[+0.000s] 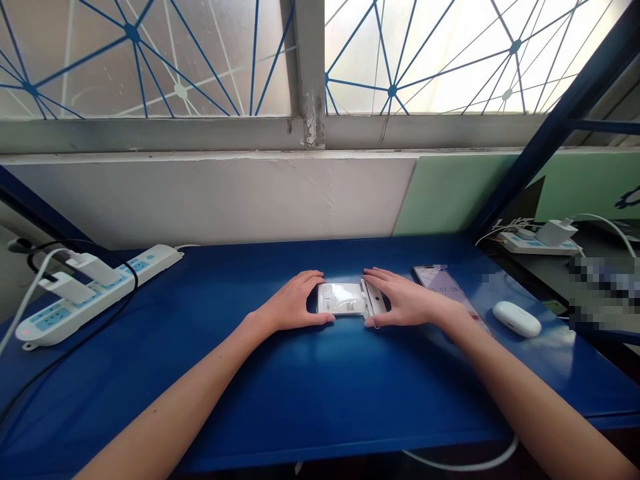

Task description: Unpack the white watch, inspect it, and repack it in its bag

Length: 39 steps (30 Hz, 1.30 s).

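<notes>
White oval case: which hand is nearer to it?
Right. The right hand is left of the case, with the phone between them; the left hand is farther off, at the left end of the packet.

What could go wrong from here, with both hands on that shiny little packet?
The packet looks like slick plastic, so it might slip from the left hand or right hand, which hold it only by its ends. The right forearm crosses over part of the phone, so a sweep could nudge it. The white rounded case just beyond might get knocked too.
</notes>
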{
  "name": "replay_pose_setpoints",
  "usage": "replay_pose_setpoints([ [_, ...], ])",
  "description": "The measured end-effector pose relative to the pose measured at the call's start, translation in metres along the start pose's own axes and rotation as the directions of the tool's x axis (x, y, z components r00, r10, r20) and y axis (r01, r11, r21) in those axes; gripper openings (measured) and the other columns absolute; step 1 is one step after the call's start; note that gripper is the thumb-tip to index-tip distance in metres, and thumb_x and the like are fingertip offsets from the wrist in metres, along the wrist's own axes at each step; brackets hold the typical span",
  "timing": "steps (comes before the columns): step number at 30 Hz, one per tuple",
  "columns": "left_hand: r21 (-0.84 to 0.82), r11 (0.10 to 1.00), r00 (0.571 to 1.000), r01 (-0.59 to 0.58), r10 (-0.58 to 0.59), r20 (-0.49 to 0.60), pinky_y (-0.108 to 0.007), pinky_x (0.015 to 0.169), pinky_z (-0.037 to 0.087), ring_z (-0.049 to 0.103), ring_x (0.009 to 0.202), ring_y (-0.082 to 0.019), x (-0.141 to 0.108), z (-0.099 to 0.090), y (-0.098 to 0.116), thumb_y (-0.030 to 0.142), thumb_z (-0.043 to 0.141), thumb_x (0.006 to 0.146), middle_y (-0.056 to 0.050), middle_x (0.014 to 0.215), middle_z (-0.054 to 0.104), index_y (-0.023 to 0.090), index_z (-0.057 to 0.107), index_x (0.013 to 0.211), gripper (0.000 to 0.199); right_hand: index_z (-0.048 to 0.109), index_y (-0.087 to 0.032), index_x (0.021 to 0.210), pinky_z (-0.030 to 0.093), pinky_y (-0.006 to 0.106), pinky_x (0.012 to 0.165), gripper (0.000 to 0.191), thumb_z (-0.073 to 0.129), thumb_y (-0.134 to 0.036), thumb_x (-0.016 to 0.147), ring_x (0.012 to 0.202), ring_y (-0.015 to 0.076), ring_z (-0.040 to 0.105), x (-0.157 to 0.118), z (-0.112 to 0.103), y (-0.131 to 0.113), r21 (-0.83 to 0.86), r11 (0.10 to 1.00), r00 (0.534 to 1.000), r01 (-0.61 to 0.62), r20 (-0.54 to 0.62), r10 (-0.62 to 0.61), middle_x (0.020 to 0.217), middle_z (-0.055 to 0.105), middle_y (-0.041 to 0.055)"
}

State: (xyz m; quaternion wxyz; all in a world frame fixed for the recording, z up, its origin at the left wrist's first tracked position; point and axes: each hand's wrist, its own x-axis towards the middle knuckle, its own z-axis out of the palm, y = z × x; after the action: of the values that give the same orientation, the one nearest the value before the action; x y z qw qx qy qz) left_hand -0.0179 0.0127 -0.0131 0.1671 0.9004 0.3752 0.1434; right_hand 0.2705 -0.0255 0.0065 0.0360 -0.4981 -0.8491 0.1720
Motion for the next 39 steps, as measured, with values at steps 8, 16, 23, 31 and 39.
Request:
replay_pose_setpoints([
  [8, 0.046, 0.999, 1.000, -0.024, 0.024, -0.001, -0.048, 0.109, 0.035, 0.035, 0.136, -0.035, -0.003, 0.004, 0.004, 0.067, 0.057, 0.080, -0.014, 0.149, 0.037, 0.019, 0.043, 0.141, 0.079, 0.034, -0.009, 0.148, 0.027, 0.049, 0.114, 0.108, 0.057, -0.078, 0.068, 0.142, 0.0381, 0.023, 0.000, 0.001, -0.002, -0.004, 1.000, 1.000, 0.002, -0.021, -0.002, 0.155, 0.028, 0.0178],
  [16, 0.104, 0.994, 1.000, -0.024, 0.022, 0.018, -0.049, 0.111, 0.030, 0.028, 0.140, -0.033, -0.004, 0.011, 0.012, 0.062, 0.046, 0.090, -0.012, 0.152, 0.033, 0.021, 0.039, 0.145, 0.069, 0.043, -0.010, 0.142, 0.033, 0.051, 0.110, 0.087, 0.049, -0.071, 0.080, 0.139, 0.0367, 0.032, 0.001, 0.003, -0.003, -0.042, 0.998, 0.994, 0.050, -0.093, -0.054, 0.150, 0.037, 0.0209],
  [23, 0.107, 0.993, 0.999, -0.040, 0.043, -0.020, -0.047, 0.111, 0.031, 0.034, 0.137, -0.032, -0.004, 0.012, 0.012, 0.061, 0.050, 0.088, -0.013, 0.146, 0.042, 0.019, 0.045, 0.140, 0.067, 0.058, -0.015, 0.124, 0.047, 0.043, 0.096, 0.051, 0.056, -0.049, 0.086, 0.117, 0.0301, 0.053, 0.007, 0.011, -0.015, -0.074, 0.987, 0.933, 0.145, -0.322, -0.161, 0.129, 0.054, 0.0167],
  [31, 0.128, 0.991, 0.999, -0.035, 0.036, -0.006, -0.046, 0.111, 0.031, 0.034, 0.137, -0.032, -0.003, 0.011, 0.013, 0.061, 0.051, 0.088, -0.013, 0.146, 0.042, 0.017, 0.045, 0.140, 0.069, 0.063, -0.017, 0.115, 0.051, 0.034, 0.077, 0.035, 0.055, -0.035, 0.086, 0.087, 0.0226, 0.062, 0.010, 0.012, -0.020, -0.004, 0.997, 0.941, 0.075, -0.332, -0.072, 0.103, 0.065, 0.0098],
  [39, 0.125, 0.991, 0.999, -0.040, 0.043, -0.016, -0.045, 0.111, 0.031, 0.035, 0.137, -0.032, -0.002, 0.011, 0.013, 0.061, 0.051, 0.088, -0.013, 0.145, 0.044, 0.018, 0.045, 0.140, 0.067, 0.070, -0.019, 0.105, 0.049, 0.031, 0.073, 0.029, 0.050, -0.026, 0.086, 0.086, 0.0214, 0.065, 0.012, 0.013, -0.026, -0.062, 0.998, 0.942, 0.005, -0.334, -0.025, 0.103, 0.070, 0.0081],
])
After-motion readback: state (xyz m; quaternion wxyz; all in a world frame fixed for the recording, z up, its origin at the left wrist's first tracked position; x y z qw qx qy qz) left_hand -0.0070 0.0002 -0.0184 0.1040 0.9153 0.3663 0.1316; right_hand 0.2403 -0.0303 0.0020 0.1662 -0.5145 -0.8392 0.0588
